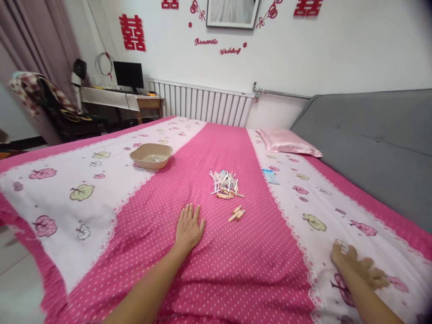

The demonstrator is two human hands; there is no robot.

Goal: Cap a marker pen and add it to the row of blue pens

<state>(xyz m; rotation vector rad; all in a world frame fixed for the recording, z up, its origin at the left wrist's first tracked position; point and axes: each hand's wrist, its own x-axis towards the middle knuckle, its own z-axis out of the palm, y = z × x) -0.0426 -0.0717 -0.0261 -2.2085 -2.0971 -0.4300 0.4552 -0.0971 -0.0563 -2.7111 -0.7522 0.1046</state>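
My left hand (190, 226) lies flat on the pink dotted bedsheet (243, 265), fingers stretched out and nothing in it. Just beyond it to the right is a small group of short orange-and-white sticks (237, 213), pen-like in shape. Farther back sits a loose pile of slim white, pale pink and orange sticks (224, 182). A row of light-blue sticks (270, 176) lies to the right of the pile. Over the white printed strip at the right, my right hand (359, 265) has its fingers apart, slightly bent and a little blurred; I see nothing held.
A beige plastic basin (151, 156) stands on the bed at the left. At the right are a pink pillow (288, 142) and the grey padded headboard (371, 139). Behind the bed are a white railing (202, 101) and a desk with a monitor (128, 75).
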